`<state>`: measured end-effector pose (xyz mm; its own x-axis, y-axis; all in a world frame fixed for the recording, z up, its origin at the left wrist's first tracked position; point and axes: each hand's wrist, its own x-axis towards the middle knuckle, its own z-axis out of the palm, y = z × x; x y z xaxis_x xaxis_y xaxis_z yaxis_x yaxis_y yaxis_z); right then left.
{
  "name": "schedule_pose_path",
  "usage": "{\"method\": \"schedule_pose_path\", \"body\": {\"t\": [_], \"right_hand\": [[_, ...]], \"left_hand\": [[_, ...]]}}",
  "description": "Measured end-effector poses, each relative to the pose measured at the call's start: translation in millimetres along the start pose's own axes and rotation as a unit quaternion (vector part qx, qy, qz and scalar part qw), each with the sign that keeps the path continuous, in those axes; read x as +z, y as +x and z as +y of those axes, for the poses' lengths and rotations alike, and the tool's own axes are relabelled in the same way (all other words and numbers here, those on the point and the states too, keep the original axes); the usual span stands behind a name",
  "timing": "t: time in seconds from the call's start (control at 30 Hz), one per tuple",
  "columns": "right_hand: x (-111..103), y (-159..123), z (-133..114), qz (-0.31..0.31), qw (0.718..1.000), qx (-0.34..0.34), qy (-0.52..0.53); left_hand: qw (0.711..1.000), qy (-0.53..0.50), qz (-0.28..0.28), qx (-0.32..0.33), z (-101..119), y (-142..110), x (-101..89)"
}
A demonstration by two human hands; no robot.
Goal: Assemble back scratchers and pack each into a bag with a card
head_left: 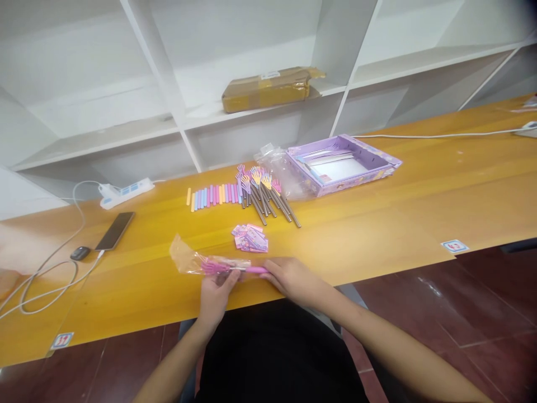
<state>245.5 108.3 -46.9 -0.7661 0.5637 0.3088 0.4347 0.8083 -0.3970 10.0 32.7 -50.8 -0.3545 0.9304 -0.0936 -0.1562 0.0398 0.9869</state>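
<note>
Two bare hands meet at the near edge of a smooth yellow wooden table (377,224): the left hand (215,294) pinches a crinkled clear plastic sleeve (188,260), and the right hand (291,279) grips the slim handle of a pink claw-headed stick (229,268) lying half inside it. Beyond lie small printed cards (250,238), pastel tubes (213,196), more metal-shafted sticks (264,196) and a shallow purple cardboard box (342,163).

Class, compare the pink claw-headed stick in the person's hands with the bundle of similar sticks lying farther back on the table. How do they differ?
The pink stick is single, held by the left hand and right hand; the bundle lies untouched in a loose pile. The pink stick sits partly in a clear bag; the bundle is bare. It lies sideways at the table's near edge; the bundle fans out diagonally mid-table. Both have claw-shaped heads.
</note>
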Motion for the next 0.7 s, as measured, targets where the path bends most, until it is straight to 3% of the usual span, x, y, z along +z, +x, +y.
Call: {"method": "schedule_pose_path", "body": {"t": [0.1,0.27,0.43,0.57,0.7], "right_hand": [[-0.3,0.5,-2.5,0.000,0.999,-0.036,0.012],[-12.3,1.0,0.0,-0.021,0.996,-0.020,0.086],[-16.5,0.5,7.1,-0.029,0.986,-0.050,0.159],[-14.3,1.4,9.6,-0.027,0.981,-0.072,0.180],[-11.9,3.0,8.2,-0.029,0.982,-0.077,0.167]], "left_hand": [[0.997,0.058,-0.053,-0.008,-1.3,-4.4,-1.2],[0.989,-0.083,0.083,0.085,3.6,-0.6,3.3],[0.983,-0.152,0.087,0.050,8.9,5.1,5.5],[0.996,-0.083,0.034,0.023,4.8,2.1,0.5],[0.988,0.080,-0.129,0.016,7.6,-3.3,0.6]]}}
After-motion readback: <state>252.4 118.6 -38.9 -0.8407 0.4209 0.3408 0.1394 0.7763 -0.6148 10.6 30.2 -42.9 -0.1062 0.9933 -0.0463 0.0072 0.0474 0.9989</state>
